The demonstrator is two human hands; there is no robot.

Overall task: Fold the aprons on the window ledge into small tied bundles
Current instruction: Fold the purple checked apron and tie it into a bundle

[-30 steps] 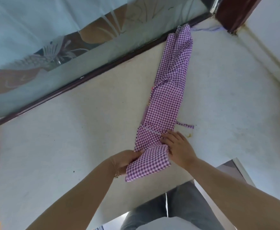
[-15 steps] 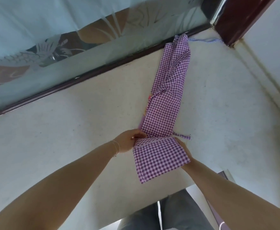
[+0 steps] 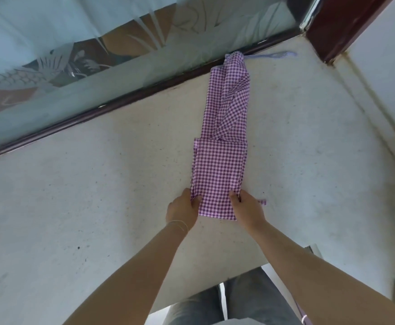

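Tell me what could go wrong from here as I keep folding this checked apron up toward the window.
The far end of the apron lies bunched and uneven near the window frame, so later folds may come out lopsided. The tie string trails off toward the corner and could be left out of reach or caught under the folds. The left hand and right hand grip only the near fold's corners, so the layers between may slip apart.

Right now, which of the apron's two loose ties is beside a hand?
The short purple checked tie, poking out by the right hand at the apron's near end. The other, paler tie trails from the far end by the window frame.
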